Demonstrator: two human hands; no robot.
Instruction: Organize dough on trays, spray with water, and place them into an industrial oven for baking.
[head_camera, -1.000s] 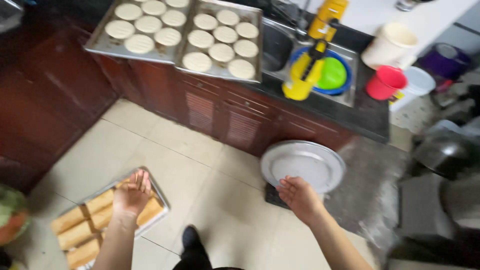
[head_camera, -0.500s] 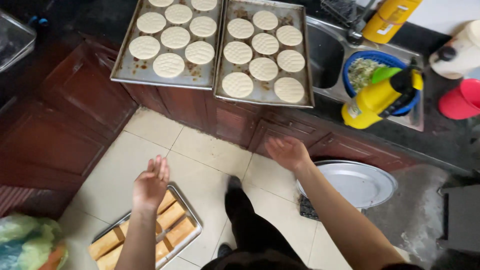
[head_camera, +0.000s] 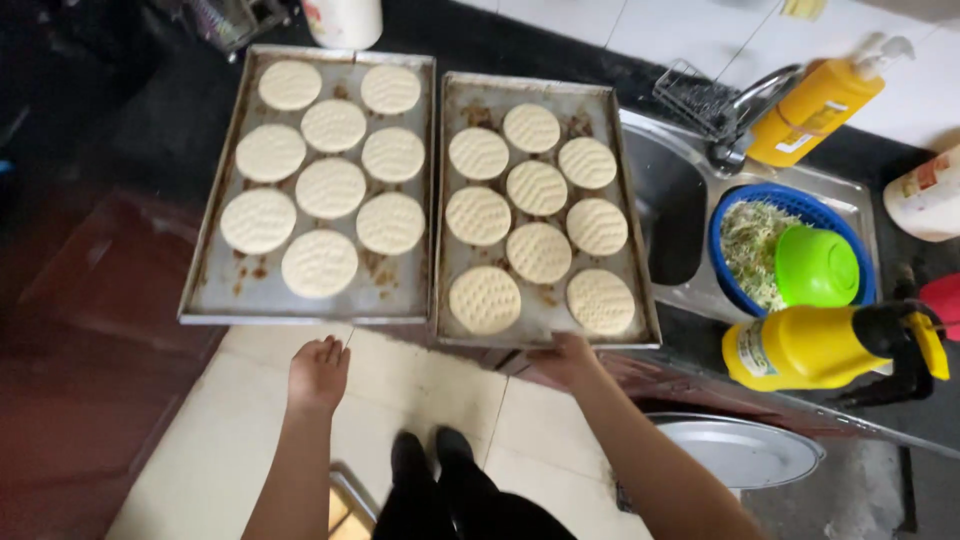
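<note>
While the dark counter (head_camera: 120, 150) filled the upper part of the view, two metal baking trays sat on it side by side, their near edges hanging just over the counter's front. The left tray (head_camera: 205, 300) carried eight pale, dimpled dough rounds (head_camera: 330, 187), and the right tray (head_camera: 548, 325) carried nine of the same kind. To the right of the trays lay a steel sink (head_camera: 690, 290), with a blue basket (head_camera: 722, 215) of shredded greens and a green bowl (head_camera: 816, 265) resting in it. A yellow spray bottle (head_camera: 805, 347) lay just beside the sink's front edge, and an orange pump bottle (head_camera: 815, 105) stood behind the tap. Below the counter, a round metal plate (head_camera: 735, 450) rested low on the right, above the pale tiled floor (head_camera: 230, 440).

The right hand (head_camera: 565, 360) touched the near edge of the right tray, its fingers curled under the rim; whether they gripped it could not be told. The left hand (head_camera: 318, 372) hovered just below the near edge of the left tray, apart from it, with fingers loosely bent and holding nothing.
</note>
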